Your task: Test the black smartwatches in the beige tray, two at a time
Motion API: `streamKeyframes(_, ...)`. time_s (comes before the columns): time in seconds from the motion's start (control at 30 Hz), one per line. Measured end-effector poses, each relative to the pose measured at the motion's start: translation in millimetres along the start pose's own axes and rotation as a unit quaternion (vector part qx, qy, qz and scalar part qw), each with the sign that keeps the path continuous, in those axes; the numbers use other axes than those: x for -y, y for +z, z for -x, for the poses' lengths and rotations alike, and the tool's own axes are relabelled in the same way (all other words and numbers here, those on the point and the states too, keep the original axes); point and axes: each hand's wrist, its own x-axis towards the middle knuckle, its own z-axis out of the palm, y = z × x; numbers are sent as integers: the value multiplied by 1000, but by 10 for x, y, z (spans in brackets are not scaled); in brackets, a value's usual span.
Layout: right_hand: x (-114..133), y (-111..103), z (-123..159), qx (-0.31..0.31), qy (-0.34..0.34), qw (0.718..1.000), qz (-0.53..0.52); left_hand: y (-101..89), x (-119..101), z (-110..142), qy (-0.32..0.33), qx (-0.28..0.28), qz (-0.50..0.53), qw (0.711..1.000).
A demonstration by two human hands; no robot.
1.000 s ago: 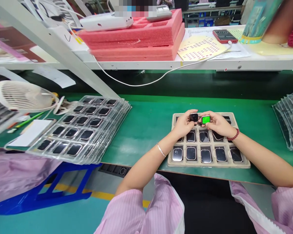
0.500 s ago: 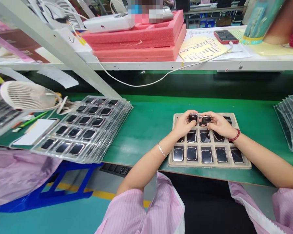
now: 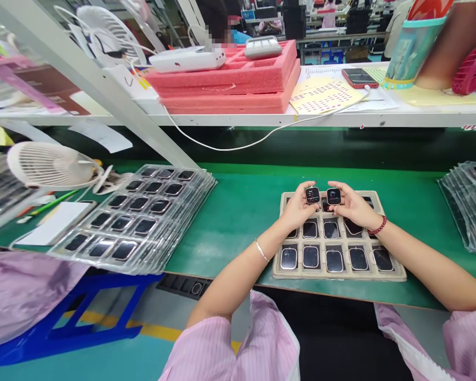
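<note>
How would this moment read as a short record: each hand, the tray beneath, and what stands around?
Left hand: holds a strapless smartwatch, screen lit
Right hand: holds a second smartwatch, screen lit, beside the first
Beneath: beige compartment tray with more smartwatches
Person's left: stack of clear plastic trays, white fan
Far right: another clear tray stack
Shelf: pink foam blocks, phone
</note>
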Motion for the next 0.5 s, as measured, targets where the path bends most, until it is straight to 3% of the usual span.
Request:
streamKeyframes(0.13, 19, -39, -18, -19, 47, 996, -74, -12, -61, 4, -40, 21, 53, 998)
streamKeyframes(0.3, 86, -131, -42, 11, 138, 970, -197, -59, -141, -9, -120, 47, 162, 978)
streamKeyframes(0.5, 111, -196, -67, 9, 146, 972, -185, -95, -172, -58, -176, 73, 218, 957)
